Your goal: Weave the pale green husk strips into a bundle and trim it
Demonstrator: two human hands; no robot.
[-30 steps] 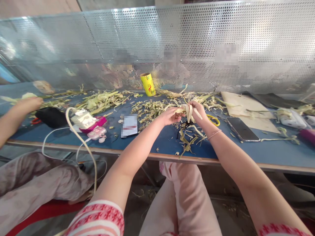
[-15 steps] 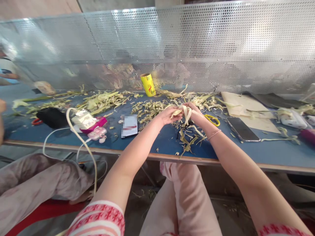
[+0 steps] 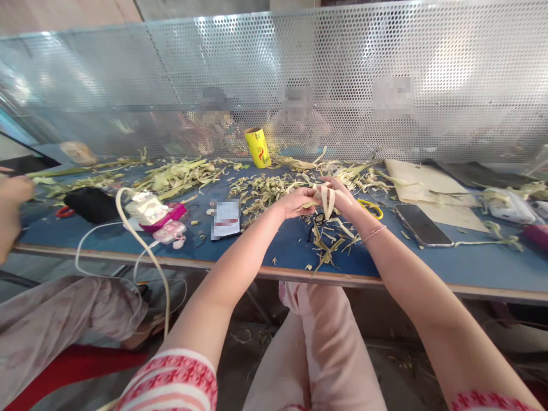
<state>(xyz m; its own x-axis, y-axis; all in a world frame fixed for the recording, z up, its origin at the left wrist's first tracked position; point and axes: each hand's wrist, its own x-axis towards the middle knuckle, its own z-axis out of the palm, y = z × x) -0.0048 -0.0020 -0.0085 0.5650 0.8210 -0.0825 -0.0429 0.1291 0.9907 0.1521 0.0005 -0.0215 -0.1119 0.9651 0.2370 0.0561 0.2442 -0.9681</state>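
Both my hands are close together over the blue table, working a pale, flat dried plant strip (image 3: 327, 201) that loops between them. My left hand (image 3: 298, 203) has its fingers closed on one end of it. On the other side, my right hand (image 3: 340, 196) grips the looped part; some fingertips are hidden. Just below lie dry leaf scraps (image 3: 327, 245), with a thin black item (image 3: 319, 220) beside them. Yellow-handled scissors (image 3: 371, 209) rest by my right wrist, their blades hidden.
A yellow cardboard tube (image 3: 257, 148) stands against the perforated metal screen (image 3: 240, 68). Heaps of leaf strips (image 3: 180, 177) spread along the back. Phones (image 3: 225, 220) (image 3: 423, 225) lie on either side. A white cable (image 3: 148, 251) hangs off the left edge, near another person's hand (image 3: 12, 211).
My hands have shifted slightly and the strip's loop between them has changed shape. At the far left, the other person's hand has come further into view, along with a dark-edged panel.
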